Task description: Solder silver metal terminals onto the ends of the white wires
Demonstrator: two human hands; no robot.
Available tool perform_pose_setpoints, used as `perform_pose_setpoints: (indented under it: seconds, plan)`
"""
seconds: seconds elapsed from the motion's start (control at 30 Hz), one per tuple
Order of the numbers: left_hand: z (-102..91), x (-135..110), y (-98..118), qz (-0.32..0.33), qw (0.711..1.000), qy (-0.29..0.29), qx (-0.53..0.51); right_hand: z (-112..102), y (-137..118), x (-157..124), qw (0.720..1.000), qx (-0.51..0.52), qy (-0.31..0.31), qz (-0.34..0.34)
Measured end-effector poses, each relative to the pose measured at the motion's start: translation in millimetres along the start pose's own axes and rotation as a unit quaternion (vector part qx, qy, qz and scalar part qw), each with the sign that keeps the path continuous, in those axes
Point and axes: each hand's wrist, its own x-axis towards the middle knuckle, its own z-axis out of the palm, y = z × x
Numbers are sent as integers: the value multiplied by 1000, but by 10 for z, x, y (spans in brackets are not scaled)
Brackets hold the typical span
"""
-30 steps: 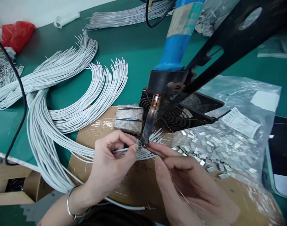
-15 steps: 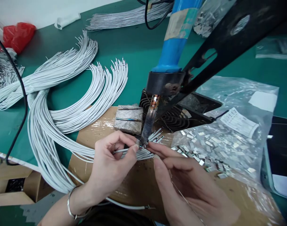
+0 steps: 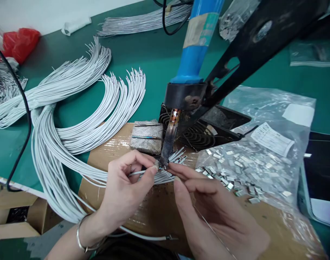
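Note:
My left hand (image 3: 128, 191) is closed in a pinch on a white cable (image 3: 137, 173), with the cable's end at the hot tip of the soldering iron (image 3: 168, 142). Just right of the tip, my right hand (image 3: 219, 209) is closed on a thin solder wire (image 3: 212, 229) that trails across the palm. Its fingertips come close to the joint under the tip. A small part at the cable's end is mostly hidden by fingers and iron. More white cable ends (image 3: 178, 156) lie behind the fingertips.
A black bracket (image 3: 251, 47) holds the iron above a black fan (image 3: 197, 135). Beside it sits a grey block (image 3: 147, 139). White cable bundles (image 3: 72, 137) curve across the left. Small metal connector shells (image 3: 230, 186) lie on a plastic bag (image 3: 273, 104) at right.
The view has shifted slightly, so the iron and bench things appear a little further left. Both hands keep their grip at the iron's tip with hardly any movement.

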Motion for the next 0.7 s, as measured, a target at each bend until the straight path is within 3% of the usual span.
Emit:
perform_pose_setpoints:
  seconds: [0.23, 0.7]
  plan:
    - [13, 8, 38, -8, 1000, 1, 6, -7, 21, 5, 1000, 10, -12, 7]
    - [-1, -25, 4, -11, 1000, 1, 27, 9, 4, -16, 999, -29, 21, 12]
